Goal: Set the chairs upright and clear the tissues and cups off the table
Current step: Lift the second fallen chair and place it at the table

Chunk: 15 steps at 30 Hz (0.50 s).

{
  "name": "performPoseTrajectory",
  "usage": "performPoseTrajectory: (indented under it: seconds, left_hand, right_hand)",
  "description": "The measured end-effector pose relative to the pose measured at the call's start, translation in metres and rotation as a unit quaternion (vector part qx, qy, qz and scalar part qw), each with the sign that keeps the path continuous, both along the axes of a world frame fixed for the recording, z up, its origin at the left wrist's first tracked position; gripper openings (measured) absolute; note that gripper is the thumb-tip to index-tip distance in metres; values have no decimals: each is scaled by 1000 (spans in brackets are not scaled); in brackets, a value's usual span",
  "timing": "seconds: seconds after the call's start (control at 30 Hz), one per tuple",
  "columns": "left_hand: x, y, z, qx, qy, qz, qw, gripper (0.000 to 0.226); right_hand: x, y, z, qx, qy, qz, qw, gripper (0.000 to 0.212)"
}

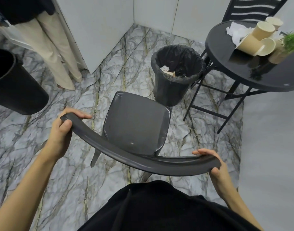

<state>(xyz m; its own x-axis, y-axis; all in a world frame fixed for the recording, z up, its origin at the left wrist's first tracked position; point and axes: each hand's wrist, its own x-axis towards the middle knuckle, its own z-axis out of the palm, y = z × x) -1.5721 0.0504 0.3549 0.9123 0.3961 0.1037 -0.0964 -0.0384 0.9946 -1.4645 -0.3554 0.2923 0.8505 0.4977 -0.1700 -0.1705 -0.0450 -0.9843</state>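
Observation:
A dark grey plastic chair (136, 124) stands upright right below me, seat facing up. My left hand (63, 129) grips the left end of its curved backrest and my right hand (214, 165) grips the right end. At the upper right a round black table (226, 52) carries several beige paper cups (257, 37), some lying on their sides, and crumpled white tissues (236, 30). A second black slatted chair (252, 9) stands upright behind the table.
A black bin (174, 90) lined with a black bag, holding some paper waste, stands between my chair and the table. A small green plant (291, 40) sits on the table. Another person's legs (54, 52) and a black container (14, 87) are at left, beside white walls.

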Motion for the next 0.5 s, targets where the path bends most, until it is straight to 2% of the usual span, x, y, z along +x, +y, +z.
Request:
performPoseTrajectory:
  seconds: [0.3,0.5]
  left_hand:
    - [7,-10,4,-27,-3,24,999,44]
    - [28,-17,16,-33,-15,30,999,44]
  right_hand:
    - [0,3,-10,116,55,-49,991,67]
    - [22,2,1,158,70,-90,981,60]
